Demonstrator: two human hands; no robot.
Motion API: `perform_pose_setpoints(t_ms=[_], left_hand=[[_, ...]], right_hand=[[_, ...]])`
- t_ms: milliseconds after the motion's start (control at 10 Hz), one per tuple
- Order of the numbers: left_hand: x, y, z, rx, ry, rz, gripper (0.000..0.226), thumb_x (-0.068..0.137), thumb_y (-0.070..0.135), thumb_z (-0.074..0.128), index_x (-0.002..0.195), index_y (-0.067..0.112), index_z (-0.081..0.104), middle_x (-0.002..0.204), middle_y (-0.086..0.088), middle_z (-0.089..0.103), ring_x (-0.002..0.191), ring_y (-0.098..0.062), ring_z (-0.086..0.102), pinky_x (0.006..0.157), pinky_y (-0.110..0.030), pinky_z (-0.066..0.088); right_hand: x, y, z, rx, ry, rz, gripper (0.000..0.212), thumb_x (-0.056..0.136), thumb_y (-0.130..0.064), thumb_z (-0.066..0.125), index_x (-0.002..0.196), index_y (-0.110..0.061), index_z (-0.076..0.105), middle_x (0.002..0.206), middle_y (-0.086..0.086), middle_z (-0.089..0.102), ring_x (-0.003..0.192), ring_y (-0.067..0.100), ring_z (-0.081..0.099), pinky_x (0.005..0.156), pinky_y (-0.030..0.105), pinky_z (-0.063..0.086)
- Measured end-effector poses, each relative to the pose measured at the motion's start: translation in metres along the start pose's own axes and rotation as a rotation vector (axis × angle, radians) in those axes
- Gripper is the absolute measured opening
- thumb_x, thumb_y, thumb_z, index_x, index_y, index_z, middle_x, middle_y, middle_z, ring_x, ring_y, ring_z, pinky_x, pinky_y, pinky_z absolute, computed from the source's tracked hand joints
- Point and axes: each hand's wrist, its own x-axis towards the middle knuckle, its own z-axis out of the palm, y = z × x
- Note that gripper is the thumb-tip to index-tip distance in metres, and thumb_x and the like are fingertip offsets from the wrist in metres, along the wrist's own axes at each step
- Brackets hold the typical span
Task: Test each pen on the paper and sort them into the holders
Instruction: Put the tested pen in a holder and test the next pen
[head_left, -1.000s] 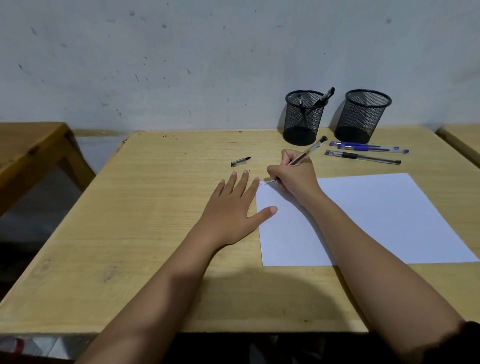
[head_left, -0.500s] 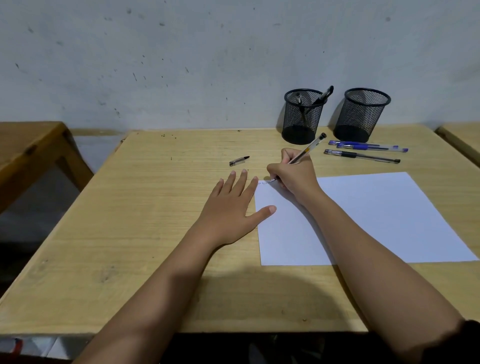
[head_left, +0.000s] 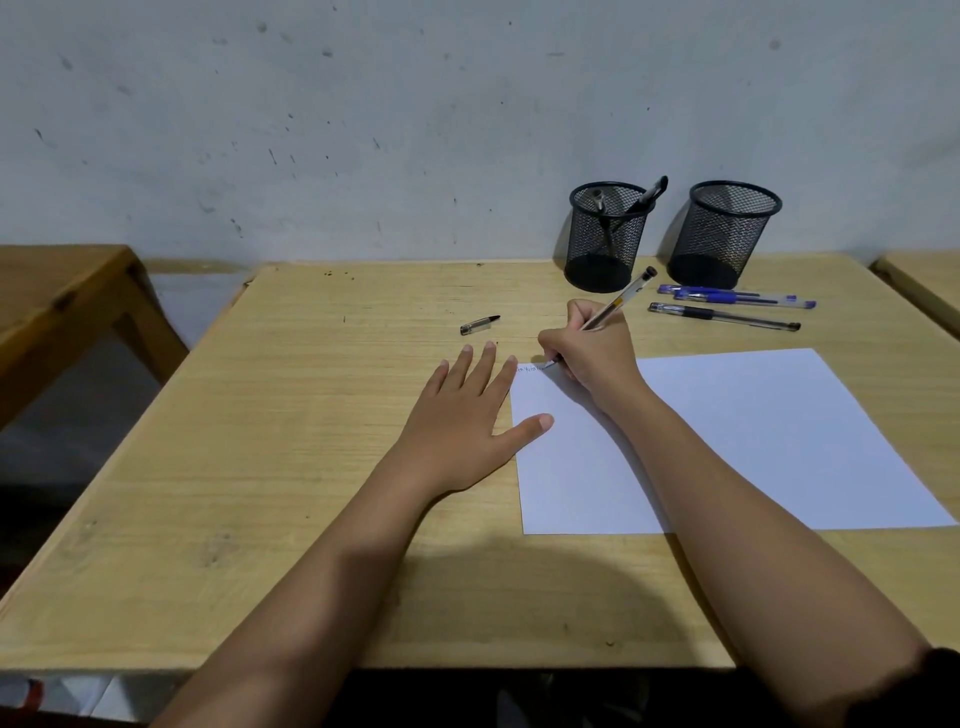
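Place: plain classroom or study room
Desks: wooden desk (head_left: 260, 467); left desk (head_left: 62, 291); right desk (head_left: 924, 280)
Wall: wall (head_left: 363, 130), far, grey, scuffed
Supplies: holders (head_left: 608, 244), mesh

Wooden table (head_left: 311, 467): paper (head_left: 753, 441), pens (head_left: 727, 314), cap (head_left: 479, 325), holders (head_left: 608, 249).

Wall (head_left: 363, 130): grey-white plaster, scuffed, flecked with dark marks. Table (head_left: 260, 467): light wood-grain top, far edge at the wall; a soft shadow lies across its near edge. Left table (head_left: 57, 291): darker wood, standing apart. Right table (head_left: 924, 280): corner only. Floor (head_left: 62, 441): dim grey.
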Motion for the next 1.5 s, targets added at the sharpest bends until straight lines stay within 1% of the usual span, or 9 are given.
perform_pose_setpoints(t_ms=[500, 600, 700, 800, 900, 1100, 1200, 1300, 1500], left_hand=[[0.002, -0.001, 0.002, -0.007, 0.013, 0.006, 0.077, 0.088, 0.069, 0.022, 0.149, 0.03, -0.003, 0.158, 0.006, -0.014, 0.144, -0.013, -0.018, 0.119, -0.036, -0.009], [0.002, -0.002, 0.002, -0.019, 0.023, 0.01, 0.077, 0.087, 0.07, 0.022, 0.149, 0.031, -0.001, 0.158, 0.006, -0.012, 0.145, -0.013, -0.017, 0.119, -0.037, -0.008], [0.002, -0.001, -0.001, -0.087, 0.065, 0.013, 0.079, 0.086, 0.068, 0.033, 0.15, 0.028, 0.01, 0.16, 0.006, -0.001, 0.146, -0.012, -0.008, 0.12, -0.036, -0.003], [0.005, -0.003, -0.007, -0.364, 0.242, -0.024, 0.062, 0.089, 0.049, 0.051, 0.141, 0.018, 0.036, 0.149, 0.003, 0.034, 0.139, -0.014, 0.027, 0.11, -0.029, 0.025], [0.009, -0.005, -0.013, -0.436, 0.325, -0.063, 0.051, 0.091, 0.038, 0.053, 0.135, 0.015, 0.042, 0.138, 0.005, 0.041, 0.128, -0.011, 0.035, 0.094, -0.02, 0.029], [0.039, -0.014, -0.021, -0.321, 0.324, -0.119, 0.047, 0.095, 0.031, 0.049, 0.135, 0.007, 0.042, 0.136, -0.005, 0.043, 0.128, -0.021, 0.036, 0.097, -0.027, 0.033], [0.058, -0.016, -0.023, -0.255, 0.329, -0.174, 0.044, 0.096, 0.028, 0.045, 0.132, 0.003, 0.044, 0.134, -0.01, 0.043, 0.126, -0.025, 0.036, 0.101, -0.033, 0.035], [0.072, -0.017, -0.022, -0.205, 0.37, -0.162, 0.033, 0.096, 0.022, 0.043, 0.119, 0.003, 0.057, 0.12, -0.012, 0.051, 0.115, -0.027, 0.042, 0.095, -0.037, 0.042], [0.08, -0.015, -0.026, -0.274, 0.376, -0.077, 0.026, 0.095, 0.021, 0.048, 0.102, 0.002, 0.065, 0.102, -0.009, 0.057, 0.097, -0.022, 0.051, 0.077, -0.029, 0.041]], right_hand=[[-0.005, -0.002, -0.001, 0.008, 0.06, 0.0, 0.034, 0.061, 0.008, 0.058, 0.053, -0.01, 0.03, 0.052, 0.005, 0.024, 0.044, 0.009, 0.023, 0.045, 0.02, 0.024], [-0.006, -0.003, -0.006, 0.127, 0.116, 0.034, 0.032, 0.065, 0.008, 0.061, 0.054, -0.01, 0.037, 0.049, 0.005, 0.037, 0.038, 0.007, 0.035, 0.041, 0.018, 0.034], [-0.008, -0.009, -0.014, 0.414, 0.08, 0.092, 0.026, 0.073, 0.012, 0.065, 0.067, -0.007, 0.048, 0.059, 0.012, 0.052, 0.04, 0.011, 0.049, 0.043, 0.019, 0.044], [-0.008, -0.014, -0.02, 0.559, 0.067, 0.098, 0.017, 0.077, 0.01, 0.065, 0.079, -0.005, 0.058, 0.071, 0.014, 0.06, 0.049, 0.01, 0.058, 0.053, 0.015, 0.051], [-0.004, -0.015, -0.024, 0.584, 0.053, 0.098, 0.014, 0.077, 0.009, 0.065, 0.085, -0.002, 0.064, 0.078, 0.014, 0.066, 0.067, 0.016, 0.065, 0.068, 0.018, 0.055], [-0.001, -0.026, -0.037, 0.607, -0.001, 0.118, 0.011, 0.077, 0.008, 0.065, 0.087, 0.003, 0.063, 0.082, 0.018, 0.068, 0.075, 0.023, 0.07, 0.076, 0.024, 0.057], [0.001, -0.033, -0.048, 0.628, -0.028, 0.147, 0.009, 0.078, 0.007, 0.064, 0.086, 0.005, 0.062, 0.081, 0.018, 0.07, 0.072, 0.022, 0.071, 0.073, 0.022, 0.058], [-0.001, -0.036, -0.058, 0.612, -0.054, 0.137, 0.008, 0.077, 0.008, 0.064, 0.085, 0.006, 0.062, 0.078, 0.017, 0.07, 0.071, 0.021, 0.071, 0.073, 0.022, 0.058], [-0.005, -0.034, -0.066, 0.588, -0.053, 0.148, 0.006, 0.078, 0.01, 0.063, 0.08, 0.004, 0.062, 0.073, 0.016, 0.07, 0.066, 0.021, 0.071, 0.069, 0.021, 0.058]])
